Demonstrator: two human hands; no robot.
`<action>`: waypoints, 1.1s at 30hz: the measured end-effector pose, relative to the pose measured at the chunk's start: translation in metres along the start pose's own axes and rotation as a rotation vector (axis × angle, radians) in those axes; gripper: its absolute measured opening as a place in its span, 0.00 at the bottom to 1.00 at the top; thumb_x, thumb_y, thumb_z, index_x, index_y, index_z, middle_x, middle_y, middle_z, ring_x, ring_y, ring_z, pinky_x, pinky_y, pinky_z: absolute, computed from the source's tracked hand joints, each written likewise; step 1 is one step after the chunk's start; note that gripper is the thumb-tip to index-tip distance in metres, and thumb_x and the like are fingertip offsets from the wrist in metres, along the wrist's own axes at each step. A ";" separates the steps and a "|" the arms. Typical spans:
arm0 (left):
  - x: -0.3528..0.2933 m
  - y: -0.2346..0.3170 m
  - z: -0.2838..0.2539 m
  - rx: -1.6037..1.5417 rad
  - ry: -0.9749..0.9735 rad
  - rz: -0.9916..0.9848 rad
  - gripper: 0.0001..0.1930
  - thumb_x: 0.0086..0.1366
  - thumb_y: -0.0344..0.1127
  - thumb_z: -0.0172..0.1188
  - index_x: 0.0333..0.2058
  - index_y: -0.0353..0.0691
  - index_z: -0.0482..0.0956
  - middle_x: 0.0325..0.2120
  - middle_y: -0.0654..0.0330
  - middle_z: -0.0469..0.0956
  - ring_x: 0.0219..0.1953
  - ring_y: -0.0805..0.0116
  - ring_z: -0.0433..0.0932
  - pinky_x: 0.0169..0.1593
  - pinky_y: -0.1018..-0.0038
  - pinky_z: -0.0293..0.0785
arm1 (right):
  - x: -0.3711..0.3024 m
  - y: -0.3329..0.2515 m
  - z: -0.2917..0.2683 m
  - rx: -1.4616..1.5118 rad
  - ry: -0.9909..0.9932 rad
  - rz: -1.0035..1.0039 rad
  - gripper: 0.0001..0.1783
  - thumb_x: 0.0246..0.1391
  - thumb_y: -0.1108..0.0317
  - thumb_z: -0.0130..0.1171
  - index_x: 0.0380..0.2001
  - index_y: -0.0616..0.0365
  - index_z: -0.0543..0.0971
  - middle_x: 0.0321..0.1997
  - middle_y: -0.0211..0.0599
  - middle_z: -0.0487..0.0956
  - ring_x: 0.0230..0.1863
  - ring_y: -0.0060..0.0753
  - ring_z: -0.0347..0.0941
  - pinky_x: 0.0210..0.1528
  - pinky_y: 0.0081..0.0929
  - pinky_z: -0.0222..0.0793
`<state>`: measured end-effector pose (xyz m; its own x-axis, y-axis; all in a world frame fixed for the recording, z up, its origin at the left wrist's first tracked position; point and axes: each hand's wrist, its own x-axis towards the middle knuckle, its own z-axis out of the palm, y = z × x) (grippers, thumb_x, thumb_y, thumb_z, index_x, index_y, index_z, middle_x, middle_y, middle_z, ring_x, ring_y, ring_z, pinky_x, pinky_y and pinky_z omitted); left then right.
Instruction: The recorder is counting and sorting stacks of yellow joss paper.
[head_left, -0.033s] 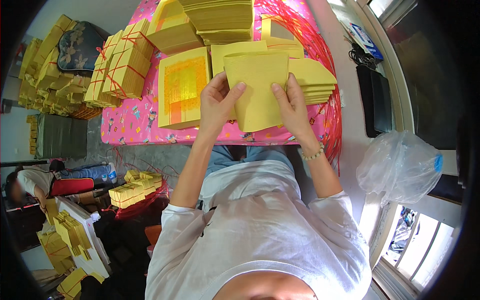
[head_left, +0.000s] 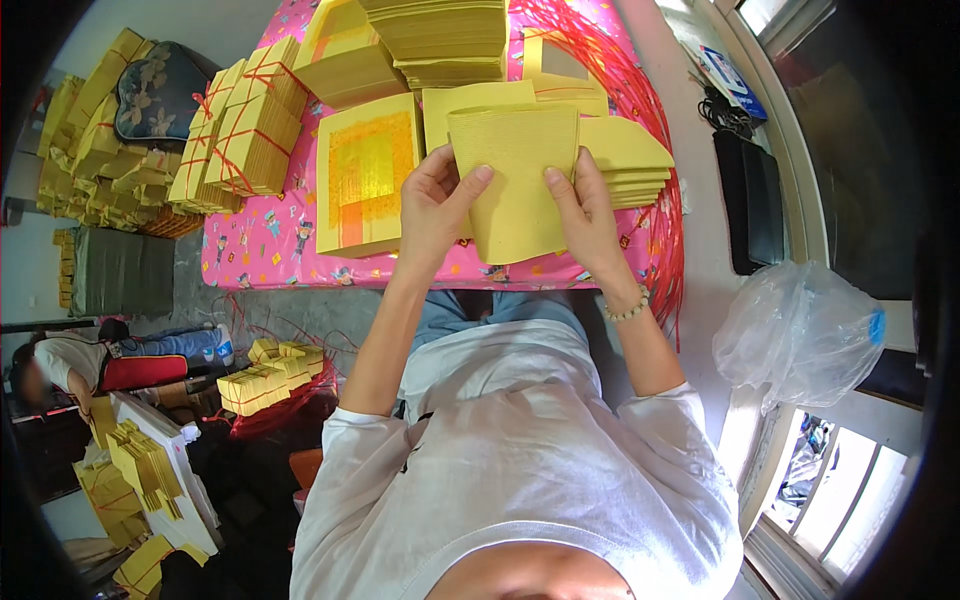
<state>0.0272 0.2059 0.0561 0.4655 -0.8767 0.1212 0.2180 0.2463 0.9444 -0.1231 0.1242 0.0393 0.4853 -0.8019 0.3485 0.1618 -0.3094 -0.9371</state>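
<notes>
A folded sheaf of yellow paper (head_left: 518,190) is held up over the near edge of the table. My left hand (head_left: 437,200) grips its left side, the thumb flat on the front and the fingers behind. On its right side my right hand (head_left: 585,205) pinches in the same way, thumb in front. Behind the sheaf to the right lies a fanned pile of folded yellow paper (head_left: 630,160). A stack of yellow paper with a gold and orange printed square (head_left: 370,165) lies left of my left hand. How many sheets I hold cannot be made out.
Bundles tied with red string (head_left: 255,140) stand on the pink patterned tablecloth (head_left: 265,240). A tall paper stack (head_left: 440,40) rises at the back. Loose red strings (head_left: 655,130) hang over the right edge. A clear plastic bag (head_left: 800,335) is at right; another person (head_left: 75,365) sits at far left.
</notes>
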 end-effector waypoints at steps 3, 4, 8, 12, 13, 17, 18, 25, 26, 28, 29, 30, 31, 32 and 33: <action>-0.003 -0.002 0.001 0.027 0.058 -0.047 0.17 0.58 0.27 0.64 0.46 0.30 0.75 0.39 0.57 0.79 0.40 0.75 0.76 0.46 0.78 0.73 | -0.003 -0.003 -0.001 0.019 0.010 0.015 0.14 0.63 0.69 0.48 0.49 0.66 0.67 0.41 0.37 0.72 0.42 0.22 0.65 0.47 0.21 0.63; -0.004 -0.003 0.002 0.025 0.060 -0.048 0.17 0.58 0.27 0.64 0.46 0.30 0.75 0.39 0.57 0.79 0.40 0.75 0.76 0.46 0.78 0.73 | -0.004 -0.004 -0.001 0.040 0.016 0.036 0.14 0.63 0.69 0.47 0.48 0.66 0.67 0.40 0.37 0.72 0.42 0.22 0.65 0.47 0.21 0.64; -0.007 -0.003 0.004 -0.031 0.081 -0.097 0.16 0.58 0.27 0.64 0.46 0.30 0.76 0.38 0.57 0.80 0.40 0.75 0.76 0.46 0.78 0.73 | -0.006 -0.005 -0.006 -0.040 -0.025 0.063 0.13 0.63 0.69 0.48 0.48 0.66 0.67 0.39 0.37 0.72 0.41 0.22 0.65 0.45 0.22 0.64; -0.003 0.004 0.010 -0.126 0.141 -0.048 0.14 0.59 0.28 0.63 0.44 0.30 0.77 0.37 0.58 0.80 0.38 0.76 0.77 0.44 0.80 0.72 | -0.010 -0.009 -0.008 -0.068 -0.016 0.060 0.13 0.62 0.69 0.48 0.46 0.66 0.67 0.38 0.37 0.72 0.40 0.21 0.65 0.43 0.22 0.64; -0.002 0.003 0.008 -0.128 0.141 -0.048 0.14 0.59 0.28 0.63 0.44 0.30 0.77 0.37 0.58 0.80 0.38 0.76 0.77 0.44 0.80 0.72 | -0.011 -0.008 -0.010 -0.120 -0.031 0.066 0.12 0.62 0.70 0.48 0.46 0.66 0.67 0.38 0.37 0.72 0.40 0.21 0.65 0.43 0.22 0.64; 0.000 0.002 0.004 -0.042 0.125 -0.051 0.13 0.60 0.31 0.63 0.42 0.30 0.78 0.36 0.59 0.81 0.37 0.77 0.77 0.43 0.81 0.72 | -0.014 -0.009 -0.009 -0.112 -0.036 0.132 0.12 0.62 0.71 0.48 0.46 0.66 0.68 0.38 0.35 0.72 0.40 0.20 0.65 0.45 0.21 0.64; 0.000 0.002 0.004 -0.039 0.130 -0.056 0.13 0.61 0.31 0.62 0.42 0.30 0.79 0.35 0.60 0.81 0.37 0.77 0.77 0.43 0.81 0.72 | -0.012 -0.011 -0.008 -0.058 -0.024 0.133 0.12 0.62 0.71 0.48 0.46 0.66 0.68 0.39 0.35 0.73 0.41 0.20 0.65 0.46 0.20 0.64; -0.001 0.002 0.009 -0.069 0.077 -0.162 0.13 0.62 0.34 0.61 0.42 0.31 0.79 0.33 0.63 0.80 0.34 0.80 0.76 0.39 0.81 0.72 | 0.005 -0.016 -0.017 0.099 0.016 0.178 0.13 0.61 0.73 0.48 0.48 0.66 0.68 0.42 0.34 0.74 0.44 0.18 0.67 0.48 0.19 0.64; -0.001 -0.001 0.009 -0.005 0.089 -0.152 0.14 0.62 0.35 0.61 0.42 0.31 0.79 0.32 0.63 0.80 0.33 0.81 0.76 0.38 0.82 0.72 | 0.007 -0.013 -0.017 0.139 0.018 0.180 0.13 0.61 0.73 0.48 0.48 0.66 0.68 0.43 0.35 0.75 0.45 0.18 0.67 0.48 0.19 0.65; 0.002 -0.005 0.008 0.058 0.099 -0.146 0.14 0.63 0.36 0.61 0.42 0.31 0.79 0.32 0.64 0.80 0.32 0.81 0.76 0.36 0.82 0.72 | 0.011 -0.010 -0.017 0.125 0.004 0.203 0.12 0.61 0.73 0.48 0.47 0.66 0.69 0.43 0.35 0.75 0.44 0.18 0.68 0.47 0.19 0.65; 0.005 -0.006 0.008 0.060 0.126 -0.133 0.14 0.63 0.36 0.60 0.42 0.31 0.79 0.31 0.64 0.80 0.31 0.81 0.76 0.35 0.82 0.72 | 0.013 -0.008 -0.017 0.111 -0.013 0.224 0.12 0.61 0.73 0.49 0.46 0.66 0.69 0.43 0.35 0.76 0.44 0.18 0.68 0.47 0.19 0.65; 0.007 -0.007 0.008 0.062 0.153 -0.119 0.14 0.63 0.36 0.60 0.42 0.31 0.79 0.31 0.64 0.80 0.31 0.82 0.76 0.34 0.82 0.72 | 0.016 -0.006 -0.017 0.111 -0.012 0.226 0.12 0.61 0.73 0.49 0.46 0.66 0.69 0.43 0.35 0.76 0.44 0.18 0.68 0.47 0.19 0.65; 0.010 -0.008 0.011 0.060 0.146 -0.122 0.14 0.63 0.36 0.60 0.42 0.31 0.79 0.31 0.64 0.80 0.31 0.82 0.76 0.34 0.82 0.72 | 0.020 -0.004 -0.017 0.086 -0.007 0.190 0.11 0.61 0.73 0.49 0.46 0.66 0.69 0.43 0.35 0.76 0.44 0.18 0.69 0.46 0.19 0.66; 0.012 -0.008 0.013 0.023 0.147 -0.123 0.14 0.63 0.36 0.60 0.42 0.31 0.79 0.30 0.63 0.80 0.30 0.81 0.76 0.34 0.83 0.72 | 0.024 -0.001 -0.019 0.061 -0.003 0.153 0.11 0.61 0.73 0.49 0.45 0.66 0.70 0.42 0.35 0.76 0.43 0.18 0.70 0.46 0.20 0.66; 0.012 -0.009 0.015 -0.015 0.148 -0.124 0.14 0.63 0.35 0.60 0.42 0.30 0.79 0.30 0.63 0.80 0.30 0.81 0.76 0.34 0.83 0.72 | 0.028 0.001 -0.021 0.058 0.003 0.154 0.11 0.61 0.73 0.49 0.45 0.66 0.70 0.42 0.35 0.76 0.43 0.18 0.70 0.46 0.20 0.66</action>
<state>0.0183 0.1869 0.0538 0.5549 -0.8308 -0.0430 0.2936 0.1472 0.9445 -0.1277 0.0903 0.0490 0.5061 -0.8389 0.2005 0.1349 -0.1526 -0.9790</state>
